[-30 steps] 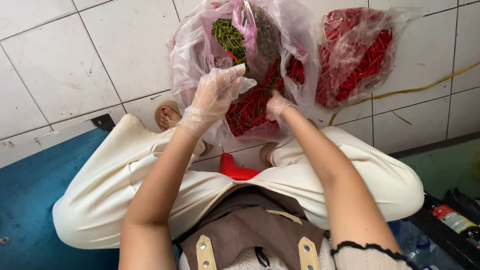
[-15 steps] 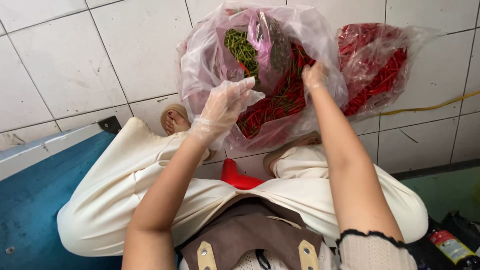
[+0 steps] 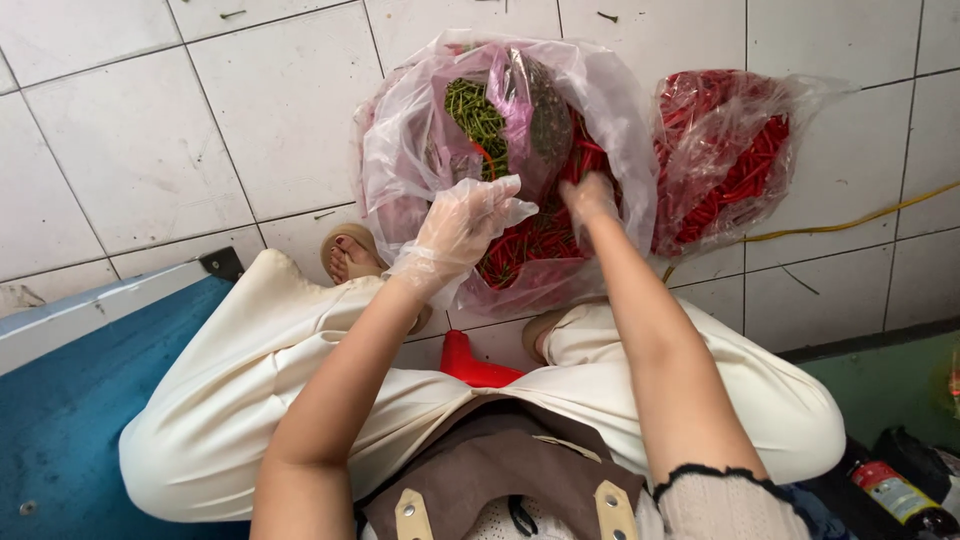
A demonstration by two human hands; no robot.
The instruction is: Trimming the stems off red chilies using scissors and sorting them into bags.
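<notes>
A large clear plastic bag (image 3: 610,130) stands on the white tiled floor in front of my knees. It holds red chillies (image 3: 530,245) and a smaller bag of green stems (image 3: 475,115). My left hand (image 3: 460,225), in a thin clear plastic glove, hovers at the bag's near rim with fingers loosely spread. My right hand (image 3: 588,200) reaches inside the bag among the red chillies; whether it grips any I cannot tell.
A second clear bag of red chillies (image 3: 730,160) lies to the right. A yellow cable (image 3: 860,215) runs across the tiles. A blue surface (image 3: 70,400) is at the left, a red stool edge (image 3: 475,365) between my legs, and bottles (image 3: 900,490) at the lower right.
My right hand has moved from the bag's rim down into the chillies. My left gloved hand stayed near the bag's opening. The view shifted slightly.
</notes>
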